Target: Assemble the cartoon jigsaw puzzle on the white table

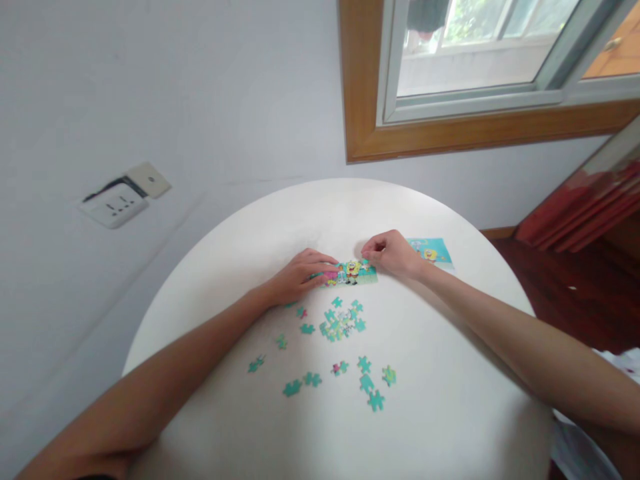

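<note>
A partly joined jigsaw puzzle with cartoon figures lies on the white round table. My left hand rests over its left end, fingers stretched out flat. At the upper right corner of the puzzle, my right hand is closed in a pinch. A small puzzle piece shows just below those fingertips, partly hidden. Nearer to me, a heap of loose puzzle pieces, mostly teal, lies in the middle. Several more single pieces are scattered in front of it and to the left.
A picture card with the same kind of cartoon lies partly behind my right wrist. The round table stands by a wall with a socket and a wood-framed window. Red cloth hangs at the right.
</note>
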`<state>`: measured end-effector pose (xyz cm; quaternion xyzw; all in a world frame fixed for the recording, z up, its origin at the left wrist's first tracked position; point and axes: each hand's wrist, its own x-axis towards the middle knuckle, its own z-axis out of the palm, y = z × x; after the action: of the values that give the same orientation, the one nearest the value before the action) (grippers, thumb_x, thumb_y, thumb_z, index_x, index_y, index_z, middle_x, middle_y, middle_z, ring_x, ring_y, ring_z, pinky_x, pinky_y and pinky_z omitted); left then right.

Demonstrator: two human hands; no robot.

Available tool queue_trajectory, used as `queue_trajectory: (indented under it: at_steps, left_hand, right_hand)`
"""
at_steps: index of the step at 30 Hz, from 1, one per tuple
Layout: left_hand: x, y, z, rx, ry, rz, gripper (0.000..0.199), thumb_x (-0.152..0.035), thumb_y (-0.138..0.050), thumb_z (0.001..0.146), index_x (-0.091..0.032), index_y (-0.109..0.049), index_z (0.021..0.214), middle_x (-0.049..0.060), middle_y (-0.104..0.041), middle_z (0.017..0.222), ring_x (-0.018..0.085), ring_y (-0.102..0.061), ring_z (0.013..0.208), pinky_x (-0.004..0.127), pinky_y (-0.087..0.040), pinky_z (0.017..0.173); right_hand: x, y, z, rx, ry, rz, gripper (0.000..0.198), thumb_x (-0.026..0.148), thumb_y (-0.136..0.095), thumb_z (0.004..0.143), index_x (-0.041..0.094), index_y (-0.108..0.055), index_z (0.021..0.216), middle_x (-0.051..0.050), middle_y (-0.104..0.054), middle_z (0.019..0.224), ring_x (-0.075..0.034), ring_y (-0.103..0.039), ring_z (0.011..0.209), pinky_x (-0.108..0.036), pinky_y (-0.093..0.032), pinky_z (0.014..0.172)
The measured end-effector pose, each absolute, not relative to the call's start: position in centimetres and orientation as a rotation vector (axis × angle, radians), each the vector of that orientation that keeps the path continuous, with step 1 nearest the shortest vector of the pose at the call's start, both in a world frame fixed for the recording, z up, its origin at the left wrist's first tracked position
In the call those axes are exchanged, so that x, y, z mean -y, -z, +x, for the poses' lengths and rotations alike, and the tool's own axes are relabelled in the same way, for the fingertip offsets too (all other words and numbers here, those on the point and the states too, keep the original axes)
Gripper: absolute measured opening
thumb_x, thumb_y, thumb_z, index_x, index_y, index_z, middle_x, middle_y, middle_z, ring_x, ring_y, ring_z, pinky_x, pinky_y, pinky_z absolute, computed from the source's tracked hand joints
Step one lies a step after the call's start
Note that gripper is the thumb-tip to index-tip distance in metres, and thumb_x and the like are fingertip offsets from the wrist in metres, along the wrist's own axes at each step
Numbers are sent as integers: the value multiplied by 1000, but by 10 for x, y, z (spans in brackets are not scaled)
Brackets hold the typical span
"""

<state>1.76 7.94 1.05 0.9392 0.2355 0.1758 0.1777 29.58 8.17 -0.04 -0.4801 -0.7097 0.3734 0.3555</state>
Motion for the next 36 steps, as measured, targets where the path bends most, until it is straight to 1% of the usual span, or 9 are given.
queue_trajectory:
  at_steps: [6, 14, 20, 24, 30, 36]
  left_hand:
    - [-80, -9, 18, -671, -502, 2667, 33, -37, -45, 102, -25, -67, 124, 6, -65, 130, 21, -56, 117, 38, -37, 104]
    - [-80, -10, 18, -679, -493, 2674, 33, -36, -45, 102, -25, -67, 124, 7, -65, 129, 21, -57, 116, 39, -37, 104]
    - [-80, -8, 17, -678, -504, 2666, 33, -36, -46, 102, -25, -68, 123, 7, -65, 129, 21, -57, 116, 39, -37, 104]
    - [-81, -8, 17, -686, -497, 2667, 33, -36, -46, 102, -25, -68, 123, 7, -65, 129, 22, -57, 116, 39, -37, 104]
    - [-80, -9, 17, -696, -487, 2673, 33, -36, -46, 102, -25, -67, 124, 7, -65, 129, 22, -56, 116, 39, -38, 104]
    - [-81, -8, 17, -685, -495, 2670, 34, -38, -45, 102, -26, -67, 125, 7, -65, 129, 22, -57, 116, 41, -39, 104]
  right_hand:
    - [-76, -3, 294, 1922, -906, -1227, 14, 23, -61, 75, 13, -70, 72, -2, -63, 62, -12, -52, 59, -26, -40, 57]
    - [-78, -3, 295, 1965, -858, -1243, 14, 22, -59, 76, 13, -70, 71, -3, -64, 64, -13, -53, 61, -27, -41, 59]
    - [-79, 0, 295, 1976, -863, -1248, 14, 23, -61, 76, 14, -69, 70, -3, -63, 62, -13, -52, 60, -26, -40, 56]
    - [-78, 2, 293, 2021, -795, -1267, 13, 22, -62, 77, 15, -70, 70, -2, -64, 62, -13, -52, 59, -27, -39, 57]
    - [-77, -1, 293, 2078, -595, -1340, 8, 22, -67, 78, 16, -73, 78, -5, -70, 75, -14, -55, 64, -28, -40, 62]
    - [-81, -11, 306, 2067, -446, -1339, 12, 16, -64, 80, 17, -76, 81, -7, -72, 83, -17, -58, 72, -30, -43, 71]
